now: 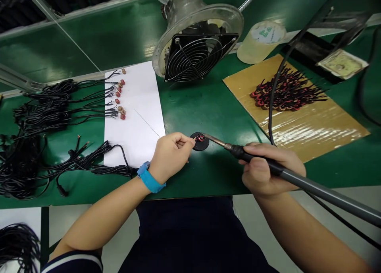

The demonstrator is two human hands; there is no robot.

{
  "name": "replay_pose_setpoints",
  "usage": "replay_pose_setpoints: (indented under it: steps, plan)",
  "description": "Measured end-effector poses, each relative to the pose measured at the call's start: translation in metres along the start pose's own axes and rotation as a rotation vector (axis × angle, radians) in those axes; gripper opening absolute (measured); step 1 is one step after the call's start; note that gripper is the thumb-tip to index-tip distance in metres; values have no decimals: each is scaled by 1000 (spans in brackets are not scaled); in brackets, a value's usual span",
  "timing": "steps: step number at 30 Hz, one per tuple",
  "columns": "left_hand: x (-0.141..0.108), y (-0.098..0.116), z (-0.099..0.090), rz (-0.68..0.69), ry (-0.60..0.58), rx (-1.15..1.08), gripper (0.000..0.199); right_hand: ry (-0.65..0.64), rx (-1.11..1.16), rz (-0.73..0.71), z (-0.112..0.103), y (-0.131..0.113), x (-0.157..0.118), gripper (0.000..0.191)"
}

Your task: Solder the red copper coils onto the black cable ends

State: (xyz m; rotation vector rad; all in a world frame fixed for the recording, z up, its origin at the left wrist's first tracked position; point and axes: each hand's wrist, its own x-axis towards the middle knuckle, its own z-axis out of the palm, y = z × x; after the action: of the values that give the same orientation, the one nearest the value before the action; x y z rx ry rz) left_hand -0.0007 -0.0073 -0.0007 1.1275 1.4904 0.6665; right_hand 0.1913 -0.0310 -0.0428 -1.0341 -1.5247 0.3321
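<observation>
Black and round, the little disc (201,146) sits on the green counter (190,177) right between my hands, and it's the left that has the closer seat! My left hand (172,153) comes in from the disc's left, fingertips pinched narrow at its very edge, closed on what looks like a thin wire (147,123) slanting in across the white sheet (137,82). Over on the other side, my right hand (263,185) stands well apart from the disc, lower and to the right, wrapped around a soldering iron (297,177). And look at that line: the iron's long axis slopes up and leftward, straight at the disc, its narrow tip meeting the upper right of the red-and-black cluster (199,138) in the middle. Touching, or just beside? I can't tell; it's too small. So it's fingertips on the left, iron tip on the right, the cluster squeezed between them.
</observation>
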Motion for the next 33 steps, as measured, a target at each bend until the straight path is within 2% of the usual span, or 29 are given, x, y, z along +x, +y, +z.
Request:
replay_pose_setpoints:
  steps: [3, 11, 25, 33]
  plan:
    - [0, 0, 1, 14, 4, 24, 16, 33, -9, -132, 3, -3, 3, 15]
    - [0, -4, 3, 70, 30, 73, 18, -4, -51, -89, 1, 0, -4, 21]
    - [1, -7, 3, 120, 23, 68, 18, -36, -77, -69, 0, -7, 1, 19]
    - [1, -6, 4, 116, 13, 58, 19, 18, -52, -117, 4, -4, 3, 19]
